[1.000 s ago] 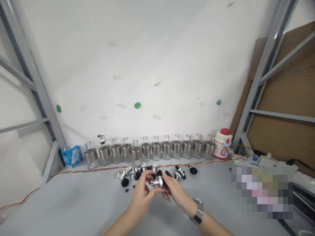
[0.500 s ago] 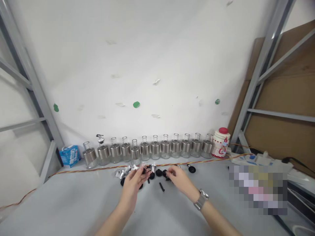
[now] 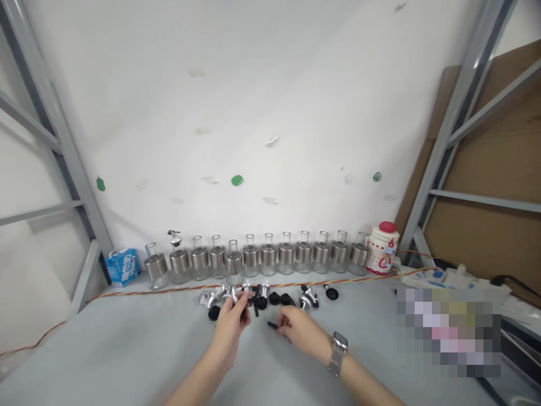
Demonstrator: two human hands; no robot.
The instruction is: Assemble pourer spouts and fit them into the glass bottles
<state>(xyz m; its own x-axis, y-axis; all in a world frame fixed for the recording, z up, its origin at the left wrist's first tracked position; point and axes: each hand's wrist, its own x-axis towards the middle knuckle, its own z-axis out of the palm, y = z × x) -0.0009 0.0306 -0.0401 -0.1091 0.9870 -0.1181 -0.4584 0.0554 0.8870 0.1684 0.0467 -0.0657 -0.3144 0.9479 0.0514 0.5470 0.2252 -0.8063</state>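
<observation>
My left hand (image 3: 231,324) is closed around a small silver-and-black piece that looks like a bottle pourer (image 3: 234,294), mostly hidden by the fingers. Between the fingertips of my right hand (image 3: 302,330) is a short black tube (image 3: 273,325), pointing left just above or on the tabletop. Silver pourer tops (image 3: 263,290) and round black caps (image 3: 274,298) lie loose beyond both hands. Another black tube (image 3: 256,310) rests between the hands. Further right lie a silver-and-black pourer (image 3: 307,298) and a black cap with a metal stem (image 3: 332,293).
Several glass bottles with metal sleeves (image 3: 269,254) line the wall; one carries a pourer top (image 3: 174,238). A twisted red-yellow wire (image 3: 169,288) runs before them. A blue carton (image 3: 122,268) stands left, a white jar with red lid (image 3: 381,248) right, near a power strip (image 3: 460,277).
My right hand has moved down and left from the black caps to the black tube, which it now grips. My left hand's fingers have closed more tightly around their piece.
</observation>
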